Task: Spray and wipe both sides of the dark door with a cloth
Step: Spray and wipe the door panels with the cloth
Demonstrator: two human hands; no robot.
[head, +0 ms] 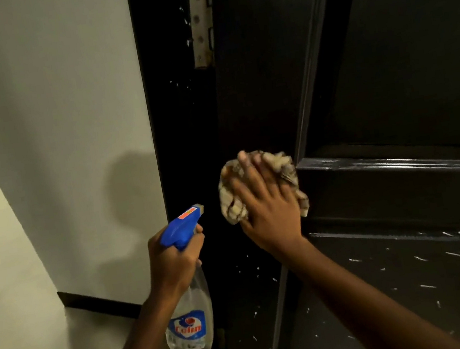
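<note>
Now the right hand [269, 207] presses a crumpled beige cloth [231, 203], fingers flat, on the glossy panelled door [268, 80]; the left hand [172, 259] grips a clear plastic bottle [192, 306].

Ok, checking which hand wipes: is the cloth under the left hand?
No, the right hand presses the cloth against the dark door, while the left hand grips the spray bottle.

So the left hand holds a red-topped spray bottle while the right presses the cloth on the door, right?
No, the head view shows the spray bottle has a blue top, not red. Left hand holds it; right hand presses the cloth on the door.
</note>
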